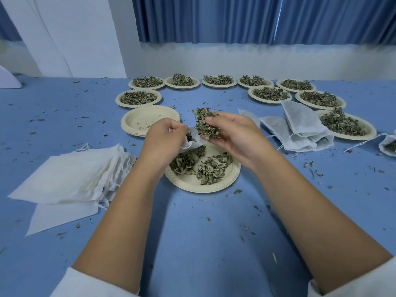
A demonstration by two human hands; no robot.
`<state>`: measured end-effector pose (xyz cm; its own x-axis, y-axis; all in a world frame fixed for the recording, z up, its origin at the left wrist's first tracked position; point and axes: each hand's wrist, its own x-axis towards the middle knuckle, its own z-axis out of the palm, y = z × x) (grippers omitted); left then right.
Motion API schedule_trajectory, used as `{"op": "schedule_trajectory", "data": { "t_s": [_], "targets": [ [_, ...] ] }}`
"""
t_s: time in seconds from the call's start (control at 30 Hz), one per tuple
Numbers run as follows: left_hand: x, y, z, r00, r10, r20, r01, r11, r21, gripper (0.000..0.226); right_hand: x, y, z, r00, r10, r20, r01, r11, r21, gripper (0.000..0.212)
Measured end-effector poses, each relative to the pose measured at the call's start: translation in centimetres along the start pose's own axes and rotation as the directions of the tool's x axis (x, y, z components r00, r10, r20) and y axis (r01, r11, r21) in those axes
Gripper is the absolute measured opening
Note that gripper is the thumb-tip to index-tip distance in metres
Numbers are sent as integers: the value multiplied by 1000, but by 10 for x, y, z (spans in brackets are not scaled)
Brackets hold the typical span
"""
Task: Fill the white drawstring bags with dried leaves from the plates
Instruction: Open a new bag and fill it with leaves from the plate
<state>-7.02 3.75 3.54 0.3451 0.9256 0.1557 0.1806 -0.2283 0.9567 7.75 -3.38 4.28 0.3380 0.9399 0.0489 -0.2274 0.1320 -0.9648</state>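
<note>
Far left: a stack of flat empty bags [70, 174] is laid on the table, drawstrings toward the middle. Beyond it, a pile of emptied plates [150, 121] is noted.

Centre: the open bag [192, 139] is held at its mouth by the left hand [165, 136], the rim pinched between curled fingers and thumb. The mouth is turned up and rightward. The body appears to hang toward the near plate [192, 183], though most of it is hidden behind the hand. A handful of dried leaves [205, 125] is clutched in the right hand [233, 133], just right of the mouth and slightly above it. Only a short move left and down is judged necessary. Spill would likely be caught by the plate, where two heaps lie.

Right: bags that appear filled [300, 129] are heaped beside a loaded plate [347, 127].

Surface: a blue table [203, 243], strewn with leaf crumbs. An arc of full plates [218, 81] is set along the back. Room: a blue curtain [235, 18], with white wall below.
</note>
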Motion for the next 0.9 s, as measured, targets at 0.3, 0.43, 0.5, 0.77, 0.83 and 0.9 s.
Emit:
{"op": "schedule_trajectory", "data": {
  "t_s": [0.3, 0.43, 0.5, 0.77, 0.83, 0.9],
  "targets": [
    [0, 2, 2, 996, -3, -85, -3, 998, -70, 16, -2, 4, 2, 997, 58, 49, -52, 992, -116, 4],
    [1, 2, 2, 996, -3, -90, -5, 997, -83, 15, -3, 5, 3, 998, 53, 29, -46, 977, -208, 4],
    [0, 2, 3, 997, 5, -78, -12, 996, -83, 14, -4, 6, 4, 999, 47, 21, -40, 964, -262, 4],
    [-3, 2, 5, 998, 54, -15, -55, 996, -69, 8, -5, 8, 7, 999, 33, -24, -40, 902, -430, 4],
    [-4, 2, 6, 998, 69, 6, -69, 997, -34, 8, -5, 9, 7, 999, 35, -40, -50, 867, -495, 5],
    [-4, 2, 7, 996, 82, 30, -82, 997, 0, 8, -6, 9, 7, 998, 32, -57, -58, 843, -535, 8]
  ]
}}
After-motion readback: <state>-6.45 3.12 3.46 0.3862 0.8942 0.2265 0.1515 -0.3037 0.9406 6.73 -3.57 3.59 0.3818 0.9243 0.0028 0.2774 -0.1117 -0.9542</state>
